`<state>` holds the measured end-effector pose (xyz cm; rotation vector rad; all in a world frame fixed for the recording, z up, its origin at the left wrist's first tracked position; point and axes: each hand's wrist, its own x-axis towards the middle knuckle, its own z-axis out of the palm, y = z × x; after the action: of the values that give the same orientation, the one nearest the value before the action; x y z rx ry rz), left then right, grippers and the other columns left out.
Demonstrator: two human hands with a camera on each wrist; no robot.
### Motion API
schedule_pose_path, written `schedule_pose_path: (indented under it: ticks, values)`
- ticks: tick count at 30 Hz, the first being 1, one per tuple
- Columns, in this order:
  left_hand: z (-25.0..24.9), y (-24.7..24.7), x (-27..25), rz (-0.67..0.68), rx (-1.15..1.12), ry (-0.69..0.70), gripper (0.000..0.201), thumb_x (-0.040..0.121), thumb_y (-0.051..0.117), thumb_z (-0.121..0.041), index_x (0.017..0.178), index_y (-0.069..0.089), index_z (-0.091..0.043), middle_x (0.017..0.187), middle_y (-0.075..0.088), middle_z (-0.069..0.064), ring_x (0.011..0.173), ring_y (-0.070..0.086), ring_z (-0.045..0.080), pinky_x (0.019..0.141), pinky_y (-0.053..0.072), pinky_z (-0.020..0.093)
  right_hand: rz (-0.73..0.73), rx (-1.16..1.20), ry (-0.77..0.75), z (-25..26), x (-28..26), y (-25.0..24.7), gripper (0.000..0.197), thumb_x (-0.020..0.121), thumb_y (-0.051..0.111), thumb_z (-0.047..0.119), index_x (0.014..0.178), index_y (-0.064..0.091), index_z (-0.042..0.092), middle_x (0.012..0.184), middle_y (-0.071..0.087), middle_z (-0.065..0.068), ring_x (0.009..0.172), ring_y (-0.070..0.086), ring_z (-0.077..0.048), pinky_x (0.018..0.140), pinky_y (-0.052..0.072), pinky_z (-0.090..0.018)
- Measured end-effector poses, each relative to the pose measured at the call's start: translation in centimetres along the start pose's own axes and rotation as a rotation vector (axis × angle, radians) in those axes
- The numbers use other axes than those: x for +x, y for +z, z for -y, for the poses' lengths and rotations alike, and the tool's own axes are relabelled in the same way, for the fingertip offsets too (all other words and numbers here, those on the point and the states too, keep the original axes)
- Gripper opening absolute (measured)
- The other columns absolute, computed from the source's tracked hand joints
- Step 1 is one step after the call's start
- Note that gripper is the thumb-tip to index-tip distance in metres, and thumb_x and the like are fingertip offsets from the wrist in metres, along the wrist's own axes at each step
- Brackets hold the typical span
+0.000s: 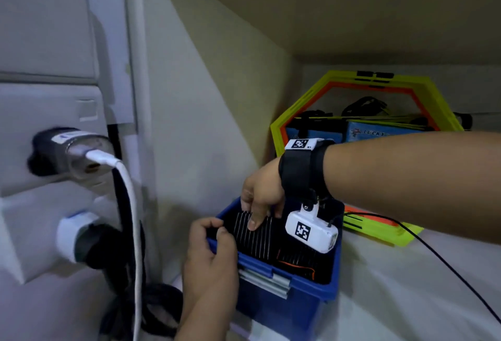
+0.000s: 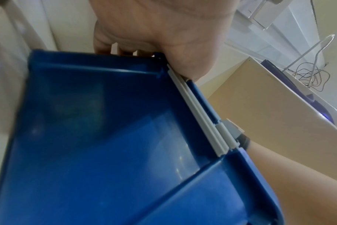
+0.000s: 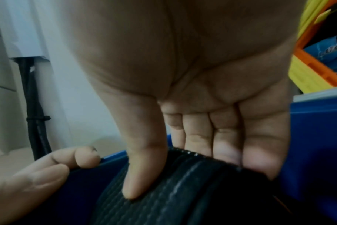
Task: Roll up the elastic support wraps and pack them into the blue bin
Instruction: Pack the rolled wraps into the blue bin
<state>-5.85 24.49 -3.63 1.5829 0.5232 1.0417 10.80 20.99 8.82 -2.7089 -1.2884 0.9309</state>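
A blue bin point(image 1: 284, 311) point(image 2: 106, 137) point(image 3: 314, 137) with a grey handle stands on a white shelf. My left hand point(image 1: 217, 235) point(image 2: 156, 30) point(image 3: 38, 175) grips its near-left rim, fingers curled over the edge. Just inside the bin, my right hand point(image 1: 261, 205) point(image 3: 183, 137) holds a rolled black wrap with pale stripes point(image 1: 254, 240) point(image 3: 173, 190), thumb on the near face and fingers behind it. Beside that roll, lower in the bin, lies a black wrap with orange trim point(image 1: 298, 264).
Yellow and orange hexagonal frames point(image 1: 379, 80) lean at the back right, with a blue bag point(image 1: 379, 130) behind them and another frame point(image 1: 379, 232) lying flat. A black cable point(image 1: 447, 267) crosses the shelf. At left, a white cable point(image 1: 132, 218) hangs from a white unit.
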Motion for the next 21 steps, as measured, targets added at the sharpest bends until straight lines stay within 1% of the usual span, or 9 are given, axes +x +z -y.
schedule_pose_path:
  ticks: [2,4,7,9,11,13,16,18,21]
  values:
    - [-0.1,-0.1,-0.1,0.006,-0.003,-0.016,0.01,0.096,0.054,-0.022,0.095,0.055,-0.032,0.076,0.061,-0.006,0.068,0.055,0.006,0.059,0.039,0.026,0.076,0.036,0.005,0.3,0.9,0.2,0.022,0.083,0.079,0.018,0.095,0.06,0.014,0.091,0.052,-0.017,0.083,0.048,-0.028,0.065,0.051,-0.033]
    - [-0.1,-0.1,-0.1,0.011,0.0,-0.019,0.009,0.096,0.054,-0.024,0.095,0.054,-0.033,0.075,0.06,-0.005,0.066,0.056,0.008,0.057,0.038,0.027,0.143,0.092,0.015,0.5,1.4,0.3,0.019,0.083,0.077,0.015,0.09,0.06,0.013,0.078,0.048,-0.015,0.071,0.047,-0.025,0.063,0.048,-0.031]
    - [-0.2,-0.3,-0.1,0.028,0.016,-0.014,0.009,0.096,0.053,-0.026,0.094,0.053,-0.035,0.073,0.06,-0.002,0.064,0.056,0.012,0.055,0.037,0.028,0.203,0.119,0.029,0.5,2.1,0.4,0.02,0.086,0.074,0.014,0.097,0.058,0.011,0.069,0.04,-0.009,0.063,0.041,-0.019,0.06,0.046,-0.029]
    - [-0.2,-0.3,-0.1,0.033,0.008,0.005,0.009,0.095,0.054,-0.024,0.094,0.054,-0.033,0.07,0.059,-0.001,0.058,0.054,0.007,0.053,0.039,0.022,0.276,0.119,0.033,0.5,2.4,0.7,0.024,0.086,0.073,0.017,0.101,0.056,0.011,0.066,0.035,-0.007,0.061,0.037,-0.018,0.059,0.045,-0.028]
    - [-0.1,-0.4,-0.1,0.038,0.0,0.008,0.009,0.095,0.054,-0.024,0.093,0.053,-0.033,0.071,0.059,-0.001,0.059,0.054,0.003,0.05,0.037,0.014,0.326,0.134,0.043,0.5,2.6,1.1,0.027,0.082,0.073,0.02,0.099,0.055,0.01,0.065,0.033,-0.007,0.06,0.034,-0.019,0.057,0.046,-0.028]
    - [0.1,-0.3,-0.1,0.041,0.003,0.01,0.01,0.095,0.054,-0.024,0.093,0.053,-0.033,0.073,0.059,-0.002,0.063,0.054,0.002,0.052,0.037,0.013,0.319,0.158,0.054,0.5,2.5,1.4,0.023,0.081,0.074,0.018,0.096,0.058,0.01,0.069,0.04,-0.009,0.065,0.041,-0.021,0.058,0.05,-0.03]
    - [0.3,-0.2,0.0,0.032,-0.003,0.011,0.01,0.094,0.054,-0.024,0.094,0.053,-0.034,0.072,0.06,-0.004,0.063,0.054,0.007,0.055,0.038,0.019,0.272,0.221,0.062,0.3,2.4,1.7,0.013,0.087,0.073,0.009,0.096,0.065,0.009,0.084,0.058,-0.016,0.081,0.057,-0.025,0.068,0.059,-0.036]
    - [0.3,-0.2,0.0,0.039,-0.011,0.008,0.01,0.093,0.053,-0.026,0.094,0.053,-0.036,0.07,0.059,-0.005,0.063,0.055,0.009,0.057,0.037,0.023,0.273,0.222,0.063,0.3,2.5,2.2,0.013,0.088,0.072,0.007,0.099,0.065,0.005,0.082,0.059,-0.016,0.075,0.061,-0.025,0.072,0.06,-0.037]
    - [0.2,-0.2,-0.1,0.051,-0.018,0.011,0.011,0.094,0.051,-0.027,0.093,0.052,-0.039,0.07,0.058,-0.004,0.06,0.053,0.007,0.055,0.037,0.023,0.217,0.166,0.084,0.6,2.6,2.5,0.005,0.091,0.068,0.005,0.095,0.066,0.002,0.082,0.066,-0.015,0.075,0.068,-0.026,0.078,0.059,-0.042]
